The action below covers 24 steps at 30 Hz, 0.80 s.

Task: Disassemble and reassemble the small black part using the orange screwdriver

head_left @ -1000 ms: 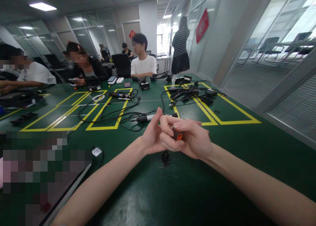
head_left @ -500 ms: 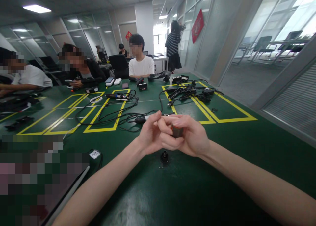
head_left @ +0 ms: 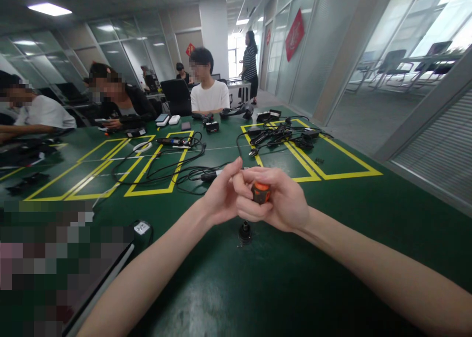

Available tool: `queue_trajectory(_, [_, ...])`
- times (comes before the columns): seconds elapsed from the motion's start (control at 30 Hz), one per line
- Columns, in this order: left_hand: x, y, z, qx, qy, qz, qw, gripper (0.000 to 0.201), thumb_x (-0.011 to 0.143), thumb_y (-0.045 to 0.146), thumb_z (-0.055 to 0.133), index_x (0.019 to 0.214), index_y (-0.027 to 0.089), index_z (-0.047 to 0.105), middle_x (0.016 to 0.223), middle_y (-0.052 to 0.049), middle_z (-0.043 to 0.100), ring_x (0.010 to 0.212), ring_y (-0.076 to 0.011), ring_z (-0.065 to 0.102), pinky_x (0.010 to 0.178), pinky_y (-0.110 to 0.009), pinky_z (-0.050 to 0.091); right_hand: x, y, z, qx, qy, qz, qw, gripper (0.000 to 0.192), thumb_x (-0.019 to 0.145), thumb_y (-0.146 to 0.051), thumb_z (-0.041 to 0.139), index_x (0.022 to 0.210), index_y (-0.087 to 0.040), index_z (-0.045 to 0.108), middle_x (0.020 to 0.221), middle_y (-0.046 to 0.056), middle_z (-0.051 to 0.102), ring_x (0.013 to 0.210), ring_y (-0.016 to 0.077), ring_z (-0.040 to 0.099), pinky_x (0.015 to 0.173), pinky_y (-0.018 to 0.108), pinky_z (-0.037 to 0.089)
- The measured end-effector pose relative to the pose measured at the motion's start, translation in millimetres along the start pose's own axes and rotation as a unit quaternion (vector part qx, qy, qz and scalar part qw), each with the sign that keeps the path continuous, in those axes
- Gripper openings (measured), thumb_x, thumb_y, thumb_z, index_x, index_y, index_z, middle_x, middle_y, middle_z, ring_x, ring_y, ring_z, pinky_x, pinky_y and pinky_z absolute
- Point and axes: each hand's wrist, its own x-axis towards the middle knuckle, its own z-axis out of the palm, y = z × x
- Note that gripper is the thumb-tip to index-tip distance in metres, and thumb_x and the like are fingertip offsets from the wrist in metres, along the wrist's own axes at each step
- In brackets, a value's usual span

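My right hand is closed around a small dark part with an orange cap, held just above the green table. My left hand meets it from the left, thumb raised and fingertips touching the part and the right hand's fingers. Directly below the hands a small black round piece stands upright on the table.
Tangled black cables lie past the hands inside yellow marked boxes, with more cables and adapters at the far right. A small black device with a white label sits at the left. Several people sit along the far and left edges.
The part has been turned in my fingers so its orange cap now faces up and shows clearly. Both hands stay together above the black piece. A person in the background has walked farther away.
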Motion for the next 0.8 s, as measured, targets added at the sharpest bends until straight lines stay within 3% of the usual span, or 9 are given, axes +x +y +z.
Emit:
queue_trajectory(0.1, [-2.8, 7.4, 0.0, -0.01, -0.026, -0.048, 0.998, 0.078, 0.088, 0.081, 0.044, 0.099, 0.011, 0.078, 0.081, -0.014, 0.077, 0.086, -0.0266, 0.075, 0.077, -0.033, 0.058, 0.0, 3.3, -0.2, -0.014, 0.013, 0.023, 1.0, 0.027, 0.093, -0.04, 0.056, 0.075, -0.02, 0.053, 0.049, -0.009, 0.039, 0.04, 0.0075, 0.022, 0.041, 0.021, 0.02])
queue_trajectory(0.2, [-4.8, 11.1, -2.1, 0.0, -0.029, -0.095, 0.995, 0.074, 0.091, 0.078, 0.044, 0.085, 0.012, 0.077, 0.063, -0.009, 0.07, 0.069, -0.0213, 0.07, 0.067, -0.028, 0.055, 1.4, 6.6, -0.8, -0.041, 0.021, 0.034, 0.998, 0.042, 0.096, -0.047, 0.056, 0.066, -0.017, 0.058, 0.055, -0.004, 0.047, 0.044, 0.0085, 0.033, 0.043, 0.023, 0.024])
queue_trajectory(0.3, [-3.4, 9.3, -4.7, 0.005, -0.007, -0.123, 0.992, 0.068, 0.094, 0.074, 0.049, 0.073, 0.013, 0.072, 0.062, -0.007, 0.067, 0.064, -0.0183, 0.066, 0.061, -0.026, 0.053, 1.7, 6.8, -1.4, -0.036, 0.015, 0.039, 0.998, 0.057, 0.1, -0.049, 0.051, 0.053, -0.018, 0.05, 0.047, -0.005, 0.036, 0.041, 0.0075, 0.027, 0.041, 0.024, 0.019])
queue_trajectory(0.47, [0.9, 9.1, -5.2, -0.023, 0.0, -0.127, 0.992, 0.051, 0.099, 0.057, 0.054, 0.076, 0.015, 0.07, 0.066, -0.004, 0.067, 0.06, -0.014, 0.063, 0.059, -0.024, 0.05, -0.1, 4.0, -1.1, 0.0, -0.008, 0.007, 1.0, 0.045, 0.099, -0.052, 0.05, 0.068, -0.019, 0.051, 0.045, -0.012, 0.025, 0.039, 0.0058, 0.014, 0.041, 0.021, 0.016])
queue_trajectory(0.57, [-0.2, 15.0, -5.0, -0.025, -0.011, -0.128, 0.991, 0.05, 0.097, 0.057, 0.054, 0.081, 0.013, 0.072, 0.073, -0.007, 0.072, 0.071, -0.018, 0.069, 0.068, -0.027, 0.054, 0.2, 4.9, -0.5, -0.013, -0.004, -0.001, 1.0, 0.036, 0.099, -0.045, 0.056, 0.073, -0.02, 0.05, 0.048, -0.011, 0.031, 0.04, 0.0061, 0.018, 0.042, 0.02, 0.017])
queue_trajectory(0.7, [-3.1, 20.0, -3.7, -0.021, -0.034, -0.067, 0.997, 0.062, 0.095, 0.065, 0.048, 0.105, 0.01, 0.075, 0.096, -0.014, 0.078, 0.102, -0.0285, 0.073, 0.089, -0.036, 0.056, 2.0, 6.6, -0.5, -0.048, -0.001, -0.007, 0.999, 0.047, 0.1, -0.049, 0.054, 0.066, -0.016, 0.056, 0.056, -0.004, 0.045, 0.043, 0.0071, 0.034, 0.043, 0.022, 0.025])
queue_trajectory(0.8, [-3.2, 17.4, -1.8, -0.034, -0.026, -0.075, 0.996, 0.054, 0.096, 0.058, 0.05, 0.099, 0.011, 0.076, 0.095, -0.012, 0.078, 0.098, -0.0249, 0.073, 0.084, -0.031, 0.056, 1.9, 5.7, -0.3, -0.048, 0.012, 0.003, 0.999, 0.051, 0.104, -0.045, 0.045, 0.064, -0.015, 0.059, 0.05, -0.006, 0.035, 0.042, 0.0073, 0.028, 0.043, 0.023, 0.023])
